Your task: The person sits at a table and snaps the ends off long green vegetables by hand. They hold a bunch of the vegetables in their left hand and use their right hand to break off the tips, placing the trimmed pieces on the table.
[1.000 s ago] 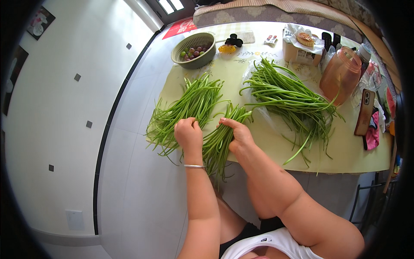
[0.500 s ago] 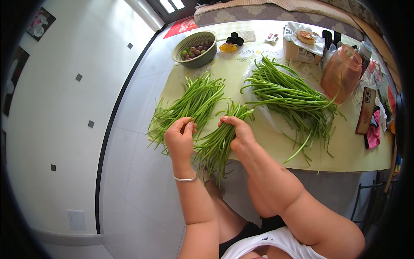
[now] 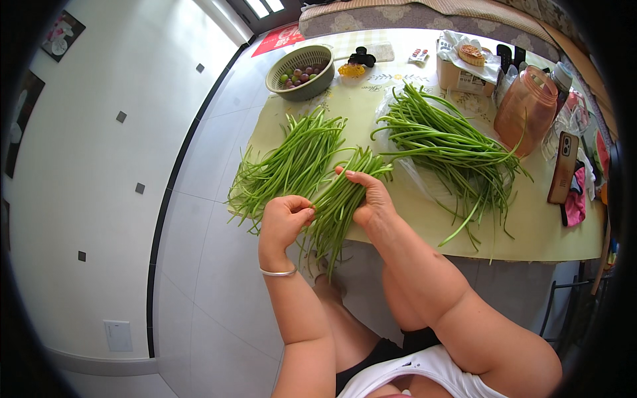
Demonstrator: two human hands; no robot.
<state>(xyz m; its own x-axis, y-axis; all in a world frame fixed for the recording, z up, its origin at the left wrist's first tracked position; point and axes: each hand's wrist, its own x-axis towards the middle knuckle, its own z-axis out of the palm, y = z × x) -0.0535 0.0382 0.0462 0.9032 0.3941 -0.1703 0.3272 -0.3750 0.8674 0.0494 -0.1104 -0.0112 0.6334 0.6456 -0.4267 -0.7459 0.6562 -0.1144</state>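
My right hand (image 3: 373, 194) is wrapped round a bunch of long, thin green vegetable stems (image 3: 342, 202) at the table's front edge, their lower ends hanging past it. My left hand (image 3: 285, 222), a silvery bangle on its wrist, is closed in a pinch at the left side of this bunch, thumb and fingertips on a stem. Beyond my left hand lies a loose pile of the same stems (image 3: 292, 156). A larger heap of stems (image 3: 444, 142) spreads on a clear plastic bag (image 3: 417, 178) to the right.
At the back stand a colander (image 3: 302, 91) of grapes, a dark hair claw clip (image 3: 361, 57) and a box (image 3: 458, 78) with a round pastry (image 3: 472, 55) on top. Along the right are a pinkish jar (image 3: 526, 109), a phone (image 3: 563, 167) and a pink cloth (image 3: 576, 199).
My left hand has come down and right from over the left pile to the held bunch. My right hand has shifted slightly, still round the bunch.
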